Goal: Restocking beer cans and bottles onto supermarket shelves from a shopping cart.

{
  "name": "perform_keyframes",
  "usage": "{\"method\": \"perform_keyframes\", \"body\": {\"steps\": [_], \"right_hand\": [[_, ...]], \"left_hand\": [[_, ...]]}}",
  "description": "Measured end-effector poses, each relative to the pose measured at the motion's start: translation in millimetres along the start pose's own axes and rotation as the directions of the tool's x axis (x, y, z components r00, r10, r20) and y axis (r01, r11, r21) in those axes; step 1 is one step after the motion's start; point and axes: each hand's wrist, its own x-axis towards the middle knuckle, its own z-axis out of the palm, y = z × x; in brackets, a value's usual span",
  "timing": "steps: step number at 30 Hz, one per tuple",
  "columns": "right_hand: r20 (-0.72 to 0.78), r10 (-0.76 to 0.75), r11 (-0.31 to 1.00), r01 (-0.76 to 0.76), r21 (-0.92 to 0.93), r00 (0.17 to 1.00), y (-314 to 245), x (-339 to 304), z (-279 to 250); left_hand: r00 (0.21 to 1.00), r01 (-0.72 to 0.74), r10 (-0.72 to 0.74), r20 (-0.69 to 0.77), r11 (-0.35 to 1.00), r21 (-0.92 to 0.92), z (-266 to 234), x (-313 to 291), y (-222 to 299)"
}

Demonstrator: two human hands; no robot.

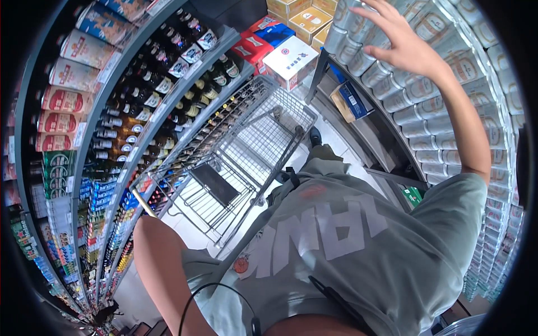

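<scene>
My right hand [404, 47] is raised at the upper right with its fingers spread. It is in front of wrapped, stacked silver-white cans [386, 84]; whether a fingertip touches them I cannot tell. Nothing shows in its grasp. My left arm [159, 269] is bent at the lower left, and the hand on it is out of sight. A wire shopping cart [263, 151] with a dark grey panel [215, 185] stands in front of me to the left. Close to my left arm a pale rod [144, 203] sticks out; what it belongs to is unclear.
Shelves on the left hold dark bottles [162, 78], cartons and cans [64, 101]. At the aisle's far end are a white box [290, 60], a red box [252, 49] and yellow boxes [310, 22]. A low shelf on the right holds a blue-and-tan box [350, 102].
</scene>
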Motion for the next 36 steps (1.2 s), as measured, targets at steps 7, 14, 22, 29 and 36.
{"method": "perform_keyframes", "body": {"steps": [7,14,22,29,36], "right_hand": [[-0.182,-0.085,0.99,0.063,-0.126,0.98,21,-17,-8],[-0.093,-0.017,0.98,0.035,0.196,0.995,23,-50,53],[0.119,0.147,0.605,-0.184,0.774,0.982,25,-116,211],[0.343,0.269,0.271,-0.412,0.87,0.9,-7,-121,421],[0.402,0.228,0.453,-0.462,0.763,0.887,43,-116,436]], "left_hand": [[0.993,-0.047,0.044,-0.106,0.999,-0.027,-18,0,10],[0.936,0.073,-0.106,-0.335,0.991,-0.109,-38,-66,23],[0.084,0.996,-0.949,0.303,0.082,-0.019,37,-278,21],[-0.24,0.957,-0.895,0.377,-0.154,0.244,88,-360,35],[-0.416,0.869,-0.896,0.156,-0.341,0.36,80,-382,41]]}}
